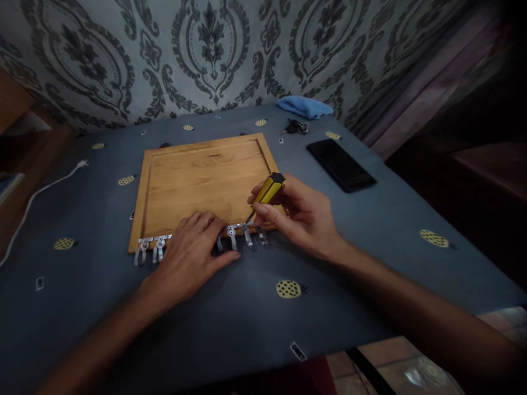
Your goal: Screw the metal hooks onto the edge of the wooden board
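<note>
A wooden board (206, 178) with a raised rim lies on the blue-grey tablecloth. Along its near edge runs a metal hook rail (158, 246) with several silver hooks hanging over the front. My left hand (193, 252) lies flat on the middle of the rail, fingers spread and pressing down. My right hand (302, 216) is closed round a yellow and black screwdriver (267, 192). Its tip touches the rail's right part, just beside my left fingertips.
A black phone (341, 164) lies right of the board. A bunch of keys (297, 127) and a blue cloth (304, 106) sit at the back by the patterned wall. A white cable (45, 186) crosses the left side. The table's edge (411, 323) runs near right.
</note>
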The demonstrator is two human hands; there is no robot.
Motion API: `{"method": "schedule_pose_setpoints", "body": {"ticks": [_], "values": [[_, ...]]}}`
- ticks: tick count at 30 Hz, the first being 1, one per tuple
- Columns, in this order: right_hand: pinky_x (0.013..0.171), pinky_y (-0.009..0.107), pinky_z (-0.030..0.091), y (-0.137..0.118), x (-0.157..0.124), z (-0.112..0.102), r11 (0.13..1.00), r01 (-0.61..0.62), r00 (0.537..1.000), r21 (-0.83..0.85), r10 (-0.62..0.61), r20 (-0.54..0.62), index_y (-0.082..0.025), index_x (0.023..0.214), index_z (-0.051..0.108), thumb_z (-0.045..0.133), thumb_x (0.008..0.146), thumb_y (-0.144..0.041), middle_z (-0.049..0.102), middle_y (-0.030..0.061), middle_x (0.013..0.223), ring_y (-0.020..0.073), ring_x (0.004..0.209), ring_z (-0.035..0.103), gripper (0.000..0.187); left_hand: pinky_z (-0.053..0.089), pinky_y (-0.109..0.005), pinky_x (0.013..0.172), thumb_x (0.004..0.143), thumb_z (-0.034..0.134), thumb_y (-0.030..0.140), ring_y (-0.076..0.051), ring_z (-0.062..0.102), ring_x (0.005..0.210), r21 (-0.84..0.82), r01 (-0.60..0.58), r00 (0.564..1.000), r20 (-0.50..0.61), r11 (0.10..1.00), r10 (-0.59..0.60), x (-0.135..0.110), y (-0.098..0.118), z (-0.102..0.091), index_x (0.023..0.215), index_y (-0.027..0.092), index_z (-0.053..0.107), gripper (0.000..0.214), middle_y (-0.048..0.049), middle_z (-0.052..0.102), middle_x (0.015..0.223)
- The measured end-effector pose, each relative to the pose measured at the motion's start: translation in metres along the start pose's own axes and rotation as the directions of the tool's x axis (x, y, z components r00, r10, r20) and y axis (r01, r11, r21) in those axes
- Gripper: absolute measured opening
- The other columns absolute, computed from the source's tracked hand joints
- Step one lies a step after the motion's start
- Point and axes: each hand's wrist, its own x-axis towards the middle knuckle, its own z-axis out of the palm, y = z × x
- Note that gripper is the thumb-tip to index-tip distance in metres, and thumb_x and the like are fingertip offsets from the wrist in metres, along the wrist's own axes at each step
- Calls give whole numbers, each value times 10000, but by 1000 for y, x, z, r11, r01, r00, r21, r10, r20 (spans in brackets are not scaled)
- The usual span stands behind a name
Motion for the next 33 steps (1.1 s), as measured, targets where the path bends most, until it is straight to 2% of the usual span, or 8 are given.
{"method": "schedule_pose_setpoints", "body": {"ticks": [7,13,17,21,24,28,33], "values": [[604,270,533,-2,3,-4,998,62,996,-4,-62,71,-208,866,610,662,951,-403,662,18,811,130,657,643,219,473,-472,918,872,726,434,-294,587,1061,-6,16,1000,20,1000,-16,1,1,-2,1116,181,626,365,-74,645,1106],[611,284,542,-2,1,-1,1000,6,1000,18,-6,28,-212,863,626,678,926,-482,647,25,818,140,676,613,282,484,-458,893,818,756,531,-297,602,1044,9,25,1000,-3,1000,-25,5,4,-4,1115,190,610,475,-79,662,1095],[625,293,527,1,2,2,1000,-9,1000,23,9,7,-214,816,617,693,910,-501,630,20,810,139,678,583,311,481,-464,906,846,722,538,-299,595,1055,29,-5,999,52,1000,4,13,14,-5,1137,185,605,473,-85,656,1120],[678,303,500,6,4,1,998,66,998,-18,-67,-20,-214,750,607,759,871,-439,625,15,791,157,746,590,297,474,-487,929,858,713,523,-313,582,1068,41,-6,997,71,999,3,21,21,-3,1128,172,622,453,-95,650,1135],[657,302,469,8,7,-1,993,113,993,-38,-114,-29,-211,721,604,776,860,-419,623,9,757,156,728,581,303,477,-482,925,871,710,488,-314,575,1072,44,15,997,77,999,-18,24,23,-1,1111,172,635,404,-93,645,1120],[639,304,464,6,8,-3,991,116,992,-70,-119,-36,-213,726,619,773,861,-432,630,9,736,158,704,584,300,480,-482,920,878,702,484,-314,574,1063,53,33,995,97,998,-38,25,22,-1,1095,161,641,394,-99,646,1107],[655,307,498,1,9,-5,984,130,991,-124,-131,-7,-212,751,647,749,883,-437,655,18,741,167,715,620,280,490,-469,907,856,730,479,-300,587,1028,40,26,998,57,999,-28,24,21,1,1057,166,641,382,-93,654,1097]]}}
